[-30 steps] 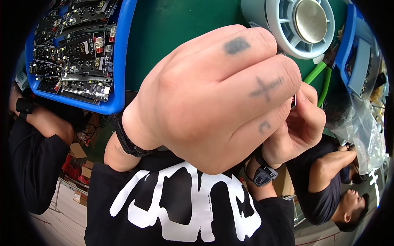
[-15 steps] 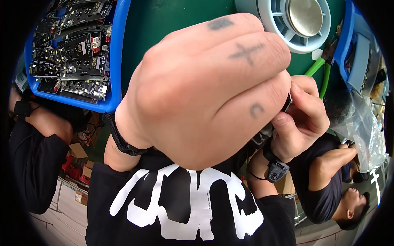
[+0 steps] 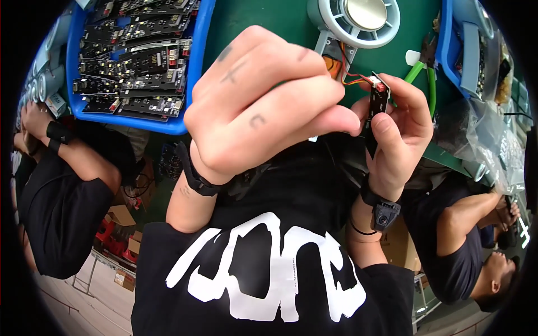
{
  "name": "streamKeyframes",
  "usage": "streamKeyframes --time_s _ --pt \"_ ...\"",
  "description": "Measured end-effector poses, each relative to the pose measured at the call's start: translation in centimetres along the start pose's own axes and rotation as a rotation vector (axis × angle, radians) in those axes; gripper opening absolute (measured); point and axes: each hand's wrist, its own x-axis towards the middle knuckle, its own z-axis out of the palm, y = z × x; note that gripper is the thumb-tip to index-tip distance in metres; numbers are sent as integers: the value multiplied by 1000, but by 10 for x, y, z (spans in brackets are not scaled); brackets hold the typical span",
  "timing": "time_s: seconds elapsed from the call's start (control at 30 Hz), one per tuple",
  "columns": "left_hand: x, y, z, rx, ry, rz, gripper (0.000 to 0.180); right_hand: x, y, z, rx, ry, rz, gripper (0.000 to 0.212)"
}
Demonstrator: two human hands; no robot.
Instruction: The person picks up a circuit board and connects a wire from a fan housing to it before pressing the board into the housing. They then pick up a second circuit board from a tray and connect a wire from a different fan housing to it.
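Note:
My right hand (image 3: 400,131) pinches a narrow black circuit board (image 3: 379,106) between thumb and fingers, holding it upright. At its upper end sits a red-and-white connector (image 3: 379,85), joined by thin coloured wires (image 3: 354,79) that run toward a pale blue round fan housing (image 3: 386,28). A silver disc fills the housing's middle, and an orange part (image 3: 333,66) shows below it. My left hand (image 3: 263,103) is closed, fingers curled, its fingertips close to the board's left edge. What those fingers hold, if anything, is hidden behind the hand.
At the left, a blue bin (image 3: 193,84) holds many stacked black circuit boards. Green-handled cutters (image 3: 431,84) lie right of the fan on the green table (image 3: 241,17). Another blue bin (image 3: 446,50) and clear plastic bags (image 3: 476,140) are further right. Co-workers sit on both sides.
My left hand has moved down and left, off the board, baring its connector and wires. The board shows more fully in my right hand. The whole view has shifted, bins and fan included.

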Motion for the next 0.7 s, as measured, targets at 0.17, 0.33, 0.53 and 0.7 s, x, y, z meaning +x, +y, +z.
streamKeyframes --time_s 0.17,0.33,0.53,0.7 --pt "0 16 -11 -39 29 65 39 2 1 -1 -114 -25 -78 39" --pt "1 22 -8 -88 103 163 45 9 4 -6 -138 -56 -67 36" --pt "5 32 -4 -73 115 138 29 11 8 -10 -189 -84 -81 35" --pt "-5 34 -10 -32 130 -39 19 14 8 -9 -193 -76 -39 39"
